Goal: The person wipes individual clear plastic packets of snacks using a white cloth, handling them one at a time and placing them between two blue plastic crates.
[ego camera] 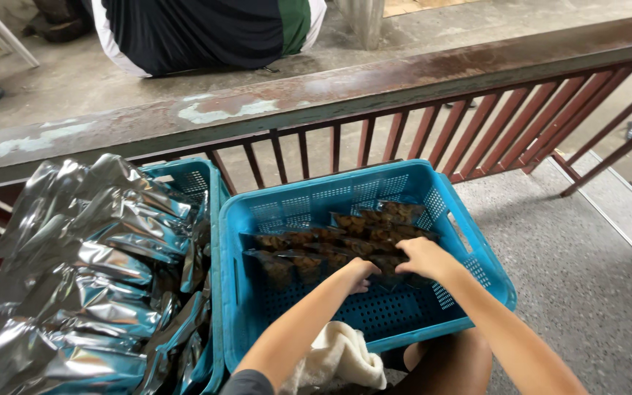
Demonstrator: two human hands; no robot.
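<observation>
Looking down from the head view, a speckled grey concrete floor (587, 278) is seen, bordered by a rusty red metal railing (477, 124) with slanted bars and a worn, paint-flaked top rail. Beyond the railing, on a higher concrete ledge, a seated person's dark garment with green and white stripes (206, 29) is visible.

A turquoise plastic crate (257, 292) with perforated walls and floor is set close in front of the person. Rows of clear packets of dark brown snacks (345, 238) are laid flat and overlapping across the far half of its bottom. Both hands are lowered into the crate at the near edge of these rows. The left hand (360, 274) is curled, its fingers pressed onto a packet; whether a packet is actually pinched in that grip cannot be told. The right hand (424, 257) is laid palm-down over the packets, fingers closed loosely on them.

A second turquoise crate (199, 183), just beside the first on the left, is heaped with crinkled, shiny silver foil bags (82, 271). A cream towel (338, 355) of soft, fluffy cloth is bunched below the left forearm.
</observation>
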